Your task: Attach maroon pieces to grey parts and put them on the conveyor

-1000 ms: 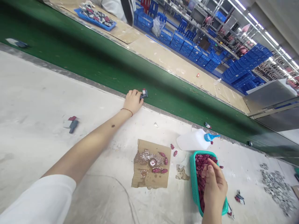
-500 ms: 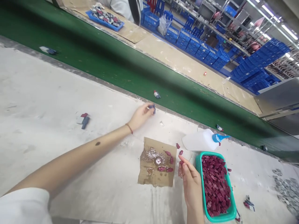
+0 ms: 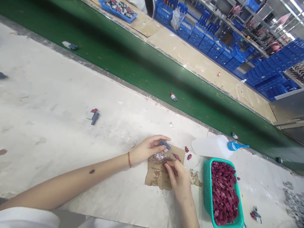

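Observation:
My left hand (image 3: 150, 147) holds a blue-grey plastic piece (image 3: 165, 144) between thumb and fingers, above the upper edge of a cardboard scrap (image 3: 153, 181). My right hand (image 3: 180, 179) is closed in a pinch over the cardboard, with a small maroon piece (image 3: 166, 167) at its fingertips, mostly hidden. Wet, shiny clear liquid (image 3: 159, 156) is spread on the cardboard. Another maroon piece (image 3: 177, 156) lies near its right side. Beyond the right hand stands a green basket (image 3: 208, 193) full of maroon pieces (image 3: 224, 193).
A white bottle (image 3: 211, 146) with a blue nozzle lies behind the basket. A green conveyor belt (image 3: 133, 72) crosses beyond the table, carrying several assembled parts. One assembled part (image 3: 95, 117) rests at left. Grey pieces (image 3: 295, 199) are heaped at far right.
My left hand has come back from the belt's edge to the cardboard with the blue-grey piece. My right hand has moved left from beside the basket onto the cardboard. The view has shifted.

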`<state>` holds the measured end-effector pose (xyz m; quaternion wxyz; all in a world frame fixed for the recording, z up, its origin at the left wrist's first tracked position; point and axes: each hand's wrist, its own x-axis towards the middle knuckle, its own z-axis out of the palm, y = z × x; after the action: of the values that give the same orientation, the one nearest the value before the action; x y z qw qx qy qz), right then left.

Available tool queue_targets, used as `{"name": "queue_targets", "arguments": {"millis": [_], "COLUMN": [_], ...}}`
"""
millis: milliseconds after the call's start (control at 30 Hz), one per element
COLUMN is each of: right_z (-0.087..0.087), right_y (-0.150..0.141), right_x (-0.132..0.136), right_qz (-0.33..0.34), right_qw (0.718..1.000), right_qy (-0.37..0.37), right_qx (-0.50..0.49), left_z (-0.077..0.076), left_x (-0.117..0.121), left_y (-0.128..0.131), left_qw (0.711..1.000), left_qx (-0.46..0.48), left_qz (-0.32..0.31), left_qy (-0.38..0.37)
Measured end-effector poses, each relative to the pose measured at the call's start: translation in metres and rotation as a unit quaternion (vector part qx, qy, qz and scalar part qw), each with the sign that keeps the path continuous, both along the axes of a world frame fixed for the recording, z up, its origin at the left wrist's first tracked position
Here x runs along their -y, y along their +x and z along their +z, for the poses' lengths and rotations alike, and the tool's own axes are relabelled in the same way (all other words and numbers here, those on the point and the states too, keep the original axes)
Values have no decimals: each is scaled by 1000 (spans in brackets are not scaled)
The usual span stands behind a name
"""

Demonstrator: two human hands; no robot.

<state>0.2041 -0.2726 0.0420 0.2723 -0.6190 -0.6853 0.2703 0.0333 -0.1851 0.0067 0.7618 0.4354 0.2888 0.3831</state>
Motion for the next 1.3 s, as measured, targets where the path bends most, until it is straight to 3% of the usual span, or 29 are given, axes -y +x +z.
{"name": "queue_targets", "arguments": {"millis": [267,400,567,667,800,967,1167,1300], "right_z": [3,5,2,3,4,5,7,8], "right_y": [5,1,-4,-4,-2,-5,-9,-14], "right_x": [3,5,1,-1,-3,-5,-9,-13], "right_qz": [13,16,-25,-79,-166,-190,-166,-169], "right_qw": [999,999,999,992,959,929,931,937], "right_qy": [-2,-20,-34,-56,-55,-23,-3,22], "right_qx": [35,26,-7,-83,-221,-316,-324,-305], "left_z": [2,6,7,5,3,9,18,17], "left_x": [-2,-1,1,0,-1,1,2,2], "left_y": [-4,-4,-6,-6,-6,-6,-9,-9], "left_qw": [999,999,996,995,996,994,984,979], "left_qx": [21,26,33,41,34,9,-46,-67], "left_qz": [-18,-42,-53,-56,-60,-103,-155,-167], "left_qy": [22,-24,-65,-71,-54,-15,78,96]}}
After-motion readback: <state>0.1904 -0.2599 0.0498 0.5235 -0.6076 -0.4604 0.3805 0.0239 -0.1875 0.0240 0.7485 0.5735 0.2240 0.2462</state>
